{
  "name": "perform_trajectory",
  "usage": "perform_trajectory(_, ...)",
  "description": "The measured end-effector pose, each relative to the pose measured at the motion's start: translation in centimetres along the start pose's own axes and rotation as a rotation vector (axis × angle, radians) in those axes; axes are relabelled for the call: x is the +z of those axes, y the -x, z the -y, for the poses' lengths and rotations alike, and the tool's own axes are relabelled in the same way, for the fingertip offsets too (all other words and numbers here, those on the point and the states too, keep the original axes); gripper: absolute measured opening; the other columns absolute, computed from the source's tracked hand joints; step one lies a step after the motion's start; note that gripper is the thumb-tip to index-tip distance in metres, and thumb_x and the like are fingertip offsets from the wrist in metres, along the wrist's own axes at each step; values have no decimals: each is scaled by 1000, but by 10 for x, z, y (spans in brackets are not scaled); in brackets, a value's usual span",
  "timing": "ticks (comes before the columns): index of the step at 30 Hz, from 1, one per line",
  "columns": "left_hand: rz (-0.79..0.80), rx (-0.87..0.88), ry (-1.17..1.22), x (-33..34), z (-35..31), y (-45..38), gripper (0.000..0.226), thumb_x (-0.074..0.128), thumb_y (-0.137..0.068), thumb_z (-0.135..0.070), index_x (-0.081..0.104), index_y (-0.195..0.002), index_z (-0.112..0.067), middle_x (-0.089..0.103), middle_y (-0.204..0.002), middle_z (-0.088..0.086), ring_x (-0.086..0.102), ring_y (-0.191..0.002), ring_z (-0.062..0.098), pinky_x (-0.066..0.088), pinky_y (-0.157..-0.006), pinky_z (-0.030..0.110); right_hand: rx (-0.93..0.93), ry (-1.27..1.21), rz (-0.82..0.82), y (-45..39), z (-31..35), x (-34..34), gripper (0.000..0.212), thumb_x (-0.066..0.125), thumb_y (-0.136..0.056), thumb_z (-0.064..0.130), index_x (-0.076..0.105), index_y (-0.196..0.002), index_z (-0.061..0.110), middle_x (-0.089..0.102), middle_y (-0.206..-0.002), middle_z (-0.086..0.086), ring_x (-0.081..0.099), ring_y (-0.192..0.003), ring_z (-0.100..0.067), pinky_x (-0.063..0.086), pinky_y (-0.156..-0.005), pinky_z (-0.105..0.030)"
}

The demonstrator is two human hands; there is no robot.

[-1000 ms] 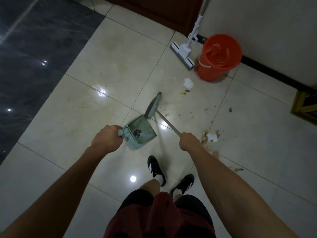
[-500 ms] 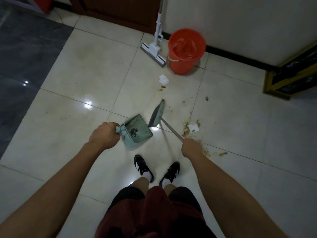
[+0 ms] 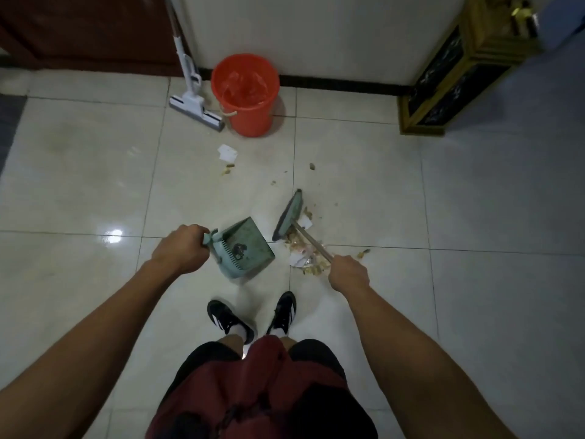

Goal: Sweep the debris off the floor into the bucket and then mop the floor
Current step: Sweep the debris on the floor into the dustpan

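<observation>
My left hand (image 3: 182,250) grips the handle of a pale green dustpan (image 3: 245,248) held low over the tiles, with a dark scrap inside it. My right hand (image 3: 348,272) is closed on the thin handle of a small green broom (image 3: 289,215), whose head sits at the far edge of a debris pile (image 3: 305,256) of crumbs and paper. The pile lies just right of the dustpan. A white paper scrap (image 3: 228,152) and scattered crumbs lie farther out. An orange bucket (image 3: 248,93) stands by the wall, with a white mop (image 3: 196,109) leaning beside it.
My two black shoes (image 3: 253,315) stand just behind the dustpan. A gold-framed black cabinet (image 3: 456,80) stands at the right wall. A brown door (image 3: 82,30) is at the far left. Dark floor (image 3: 9,122) borders the pale tiles on the left.
The view has swung right and toward the wall. The broom head has moved right, from beside the dustpan to the debris pile, and the dustpan now sits closer to the pile.
</observation>
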State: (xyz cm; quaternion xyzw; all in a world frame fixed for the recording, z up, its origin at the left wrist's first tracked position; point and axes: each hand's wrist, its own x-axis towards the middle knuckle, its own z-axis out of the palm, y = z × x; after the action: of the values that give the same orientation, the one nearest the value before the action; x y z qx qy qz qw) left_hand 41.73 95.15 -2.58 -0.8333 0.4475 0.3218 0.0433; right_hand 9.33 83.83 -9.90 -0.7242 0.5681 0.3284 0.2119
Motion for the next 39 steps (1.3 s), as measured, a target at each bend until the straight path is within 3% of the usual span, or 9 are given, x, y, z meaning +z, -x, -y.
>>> perform_trajectory(7, -2, 60, -12, -13, -38, -9, 12, 61, -89, -17, 67, -88, -27, 68, -88, 6, 64, -80, 29, 59, -77, 45, -7, -90, -46, -1, -17, -13, 27, 50, -93, 14, 62, -118, 13, 65, -111, -9, 66, -96, -28, 51, -73, -33)
perform_trajectory(15, -56, 8, 33, -42, -6, -26, 14, 61, -89, -14, 71, -93, -24, 69, -86, 6, 65, -78, 28, 59, -75, 43, -71, -165, -56, -23, 38, -49, 30, 54, -90, 12, 64, -118, 10, 67, -107, -10, 67, -92, -28, 49, -70, -30)
perform_trajectory(21, -57, -41, 53, -71, 50, -60, 17, 59, -86, -13, 70, -92, -26, 69, -86, 4, 63, -77, 28, 55, -69, 37, -91, -206, -17, -56, 118, -77, 35, 60, -84, 10, 58, -119, 12, 62, -89, -4, 58, -71, -21, 42, -62, -24)
perform_trajectory(26, -22, -96, 127, -107, 117, -97, 15, 60, -85, -15, 69, -90, -26, 67, -86, 3, 64, -79, 29, 57, -72, 37, -144, -136, -33, -89, 211, -108, 33, 49, -91, 10, 61, -122, 15, 64, -113, -10, 64, -100, -28, 47, -77, -31)
perform_trajectory(33, 29, -126, 183, -159, 207, -144, 13, 63, -89, -14, 66, -83, -24, 64, -77, 0, 63, -72, 24, 51, -63, 32, -210, -127, -51, -135, 343, -149, 31, 53, -89, 15, 63, -118, 14, 66, -108, -9, 66, -98, -31, 53, -83, -35)
perform_trajectory(39, 16, -146, 200, -186, 246, -175, 13, 62, -89, -10, 69, -84, -20, 62, -72, -3, 62, -68, 21, 47, -59, 29, -229, -92, -34, -165, 408, -159, 29, 56, -92, 13, 60, -120, 11, 66, -108, -7, 67, -95, -27, 55, -81, -35)
